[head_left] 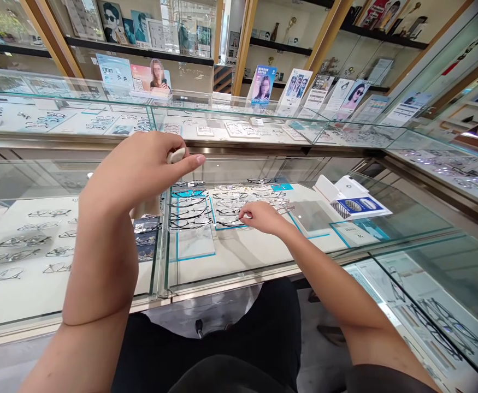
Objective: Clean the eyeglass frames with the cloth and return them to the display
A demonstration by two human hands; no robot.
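The left hand [140,172], left of the frame's centre, is raised over the glass display case with its fingers curled, the thumb closed against a small white object [176,156]. The right hand [262,219] is at the centre, thumb and fingertips nearly together at the right end of thin dark-framed eyeglasses [227,224]; whether it grips them I cannot tell. Those eyeglasses lie in the front row at mid-frame, above the white worktop [242,259]. Just left is a column of dark eyeglasses [190,222]; right of centre stands a white-and-blue box [357,206].
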